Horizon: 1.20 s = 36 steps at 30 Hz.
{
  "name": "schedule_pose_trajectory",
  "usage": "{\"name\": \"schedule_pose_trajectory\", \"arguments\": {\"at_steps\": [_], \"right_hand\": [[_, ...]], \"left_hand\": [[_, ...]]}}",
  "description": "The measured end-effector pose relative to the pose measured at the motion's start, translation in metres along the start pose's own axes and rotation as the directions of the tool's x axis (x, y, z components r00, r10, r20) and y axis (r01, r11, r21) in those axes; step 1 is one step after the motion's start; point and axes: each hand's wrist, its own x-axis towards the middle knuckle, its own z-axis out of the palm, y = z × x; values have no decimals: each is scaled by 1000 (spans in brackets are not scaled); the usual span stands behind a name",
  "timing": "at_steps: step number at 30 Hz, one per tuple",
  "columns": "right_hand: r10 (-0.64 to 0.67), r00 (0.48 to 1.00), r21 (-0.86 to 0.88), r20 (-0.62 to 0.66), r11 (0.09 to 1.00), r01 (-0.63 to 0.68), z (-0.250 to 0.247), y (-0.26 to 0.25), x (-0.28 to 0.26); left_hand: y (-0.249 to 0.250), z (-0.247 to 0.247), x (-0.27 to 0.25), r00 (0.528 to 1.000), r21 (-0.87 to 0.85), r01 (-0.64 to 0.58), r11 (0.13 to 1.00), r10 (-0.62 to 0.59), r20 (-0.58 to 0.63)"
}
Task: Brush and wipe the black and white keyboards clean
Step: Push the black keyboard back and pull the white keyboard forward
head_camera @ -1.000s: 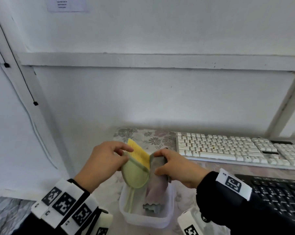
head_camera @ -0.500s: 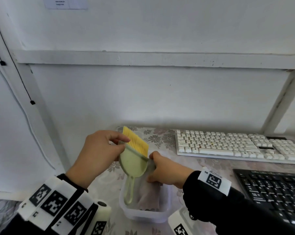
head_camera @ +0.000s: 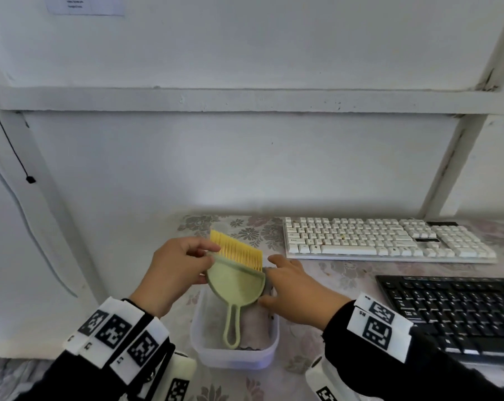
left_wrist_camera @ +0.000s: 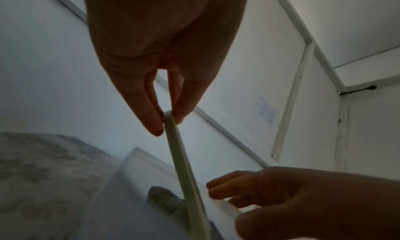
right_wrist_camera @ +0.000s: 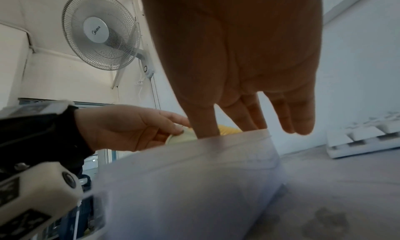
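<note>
Left hand (head_camera: pixel 172 273) pinching green brush (head_camera: pixel 234 282) at head edge, lifting from plastic tub (head_camera: pixel 233 357); better regripping handle. Right hand (head_camera: pixel 297 293) fingers straight, steadying tub, holding nothing.

We can't see most of the greyish cloth (head_camera: pixel 255 328) in the translucent plastic tub (head_camera: pixel 233 358): the pale green brush w/ yellow bristles (head_camera: pixel 234 282) covers it. Black keyboard (head_camera: pixel 453 311) is cut off at the right edge. Wall paper notice (head_camera: pixel 85 5) too small to read.
</note>
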Motion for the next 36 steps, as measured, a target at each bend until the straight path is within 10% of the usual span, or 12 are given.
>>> {"name": "schedule_pose_trajectory", "arguments": {"at_steps": [16,25,36], "right_hand": [[-28,999,143,-35,989,32,2,36,-52],[194,974,267,-113,951,-158,-20,143,-116],[444,885,473,-139,815,-334,-44,306,-232]], "left_hand": [[-4,6,-8,991,486,-128,865,99,84],[60,86,-41,944,433,-296,851,191,269],[91,215,-84,926,333,-171,927,36,377]]}}
